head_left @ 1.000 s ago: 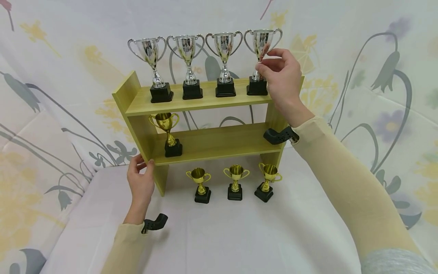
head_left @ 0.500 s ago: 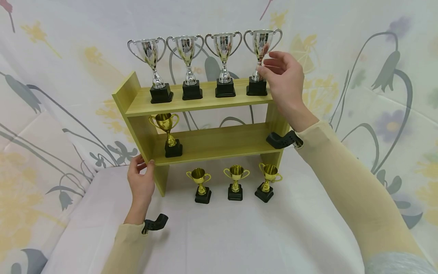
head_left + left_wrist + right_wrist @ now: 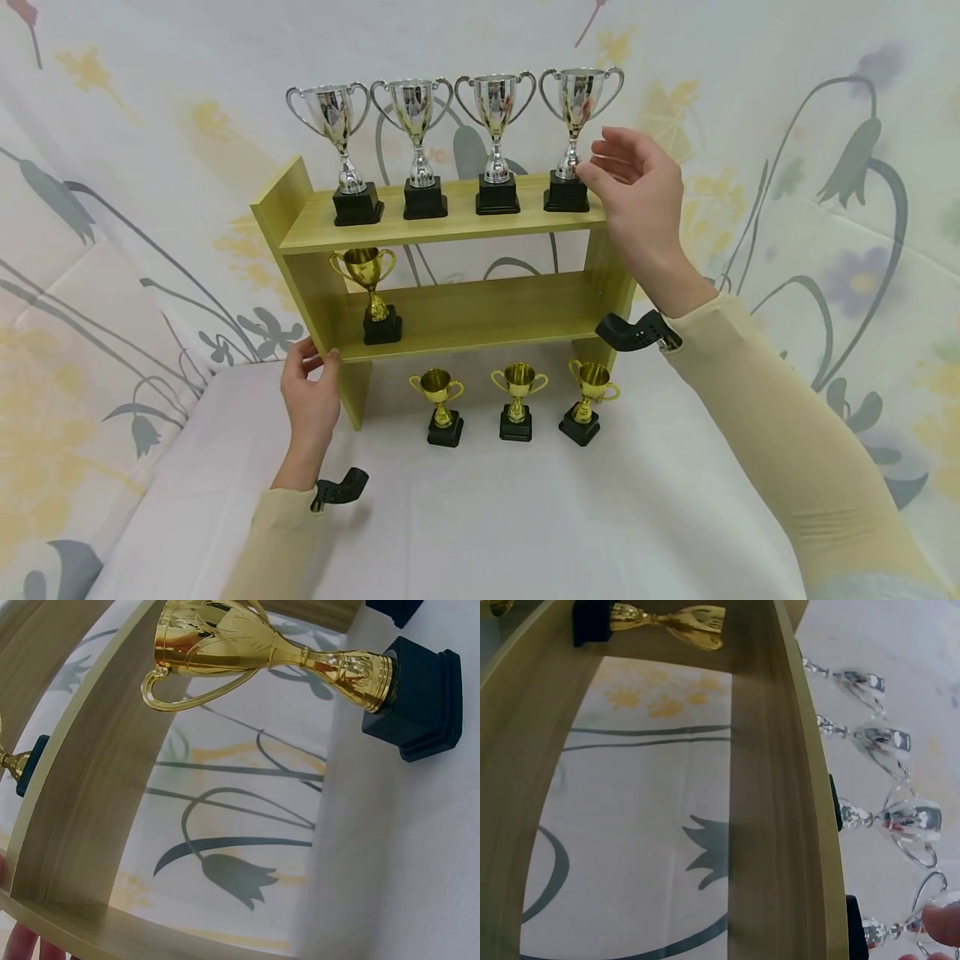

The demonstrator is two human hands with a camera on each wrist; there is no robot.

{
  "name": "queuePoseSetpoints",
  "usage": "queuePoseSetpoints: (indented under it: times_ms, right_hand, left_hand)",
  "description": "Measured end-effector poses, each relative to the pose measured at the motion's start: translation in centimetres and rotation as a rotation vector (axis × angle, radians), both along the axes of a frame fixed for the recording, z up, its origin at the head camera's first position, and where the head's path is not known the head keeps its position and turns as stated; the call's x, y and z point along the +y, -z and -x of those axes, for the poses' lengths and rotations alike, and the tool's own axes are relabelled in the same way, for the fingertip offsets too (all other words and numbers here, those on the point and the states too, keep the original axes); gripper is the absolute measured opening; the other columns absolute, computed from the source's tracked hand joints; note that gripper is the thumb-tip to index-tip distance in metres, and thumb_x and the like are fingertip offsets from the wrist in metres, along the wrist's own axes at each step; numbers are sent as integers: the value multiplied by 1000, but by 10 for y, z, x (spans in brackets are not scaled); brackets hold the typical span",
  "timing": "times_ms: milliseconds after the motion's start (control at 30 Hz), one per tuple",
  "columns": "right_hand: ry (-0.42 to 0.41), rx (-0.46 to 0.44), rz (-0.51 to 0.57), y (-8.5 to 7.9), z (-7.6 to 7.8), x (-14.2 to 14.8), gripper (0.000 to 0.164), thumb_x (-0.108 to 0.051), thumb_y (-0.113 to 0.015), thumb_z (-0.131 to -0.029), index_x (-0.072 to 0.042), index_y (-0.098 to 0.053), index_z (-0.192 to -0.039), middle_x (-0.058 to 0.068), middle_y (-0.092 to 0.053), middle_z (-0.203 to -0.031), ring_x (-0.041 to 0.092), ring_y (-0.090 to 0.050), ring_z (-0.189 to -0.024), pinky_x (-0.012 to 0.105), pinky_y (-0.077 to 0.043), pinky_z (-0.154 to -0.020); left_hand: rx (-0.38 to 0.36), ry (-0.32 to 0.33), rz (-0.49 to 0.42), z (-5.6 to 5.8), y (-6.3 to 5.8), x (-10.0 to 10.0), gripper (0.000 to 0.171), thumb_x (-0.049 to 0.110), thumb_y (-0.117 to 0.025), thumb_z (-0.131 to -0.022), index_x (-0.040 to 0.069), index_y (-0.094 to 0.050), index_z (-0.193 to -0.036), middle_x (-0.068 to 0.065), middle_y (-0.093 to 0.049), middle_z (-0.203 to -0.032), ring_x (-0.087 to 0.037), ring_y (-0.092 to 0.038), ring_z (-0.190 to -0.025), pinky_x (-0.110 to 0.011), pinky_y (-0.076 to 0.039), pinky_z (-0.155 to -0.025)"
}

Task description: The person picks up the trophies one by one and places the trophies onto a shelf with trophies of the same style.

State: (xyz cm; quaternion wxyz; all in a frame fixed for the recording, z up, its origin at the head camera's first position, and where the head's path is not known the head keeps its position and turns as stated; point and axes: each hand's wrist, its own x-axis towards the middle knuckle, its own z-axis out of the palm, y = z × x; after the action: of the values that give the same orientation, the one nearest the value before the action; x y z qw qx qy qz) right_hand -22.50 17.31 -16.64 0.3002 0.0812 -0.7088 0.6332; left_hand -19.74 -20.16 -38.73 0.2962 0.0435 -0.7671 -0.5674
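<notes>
Head view: 1 wooden shelf stands mid-frame, its left panel pinched by the left hand, lower left; the right hand, upper right, has thumb and fingers parted. 4 silver trophies line the shelf's top, the rightmost beside the right thumb, contact unclear. Of 4 smaller gold trophies, 1 stands left of center, 3 at lower center on white cloth.

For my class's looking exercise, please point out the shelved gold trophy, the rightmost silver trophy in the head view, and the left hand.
Shelved gold trophy [image 3: 377,305]: head view, on its gold stem.
Rightmost silver trophy [image 3: 572,150]: head view, on its silver stem.
Left hand [image 3: 312,403]: head view, middle of the hand.
</notes>
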Motion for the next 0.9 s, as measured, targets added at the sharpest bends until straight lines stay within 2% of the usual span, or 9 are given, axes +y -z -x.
queuePoseSetpoints:
  times_ms: [433, 700, 900]
  right_hand:
    - [36, 94, -53, 17, -20, 4, 33, -8, -72, -90, -7, -67, -123, 6, -67, -115, 17, -62, -106, 29, -46, -98]
    - [4, 150, -3, 24, -32, 6, 30, -3, -73, -89, -6, -69, -119, 15, -66, -115, 20, -63, -106, 30, -47, -99]
    - [-39, 190, 43, 32, -42, 9, 27, 1, -72, -87, -5, -71, -114, 12, -68, -110, 21, -63, -104, 30, -49, -97]
  left_hand:
    - [-7, 6, -9, -2, -4, 0, 35, 18, -56, -100, 6, -56, -133, -7, -54, -119, -11, -50, -105, -23, -49, -83]
    - [-13, 12, -21, -2, -3, 1, 35, 17, -56, -100, 5, -56, -133, -8, -54, -119, -11, -50, -105, -21, -49, -82]
    - [-6, 16, -18, -3, -4, 1, 34, 18, -57, -100, 5, -56, -131, -9, -54, -118, -12, -50, -105, -25, -49, -85]
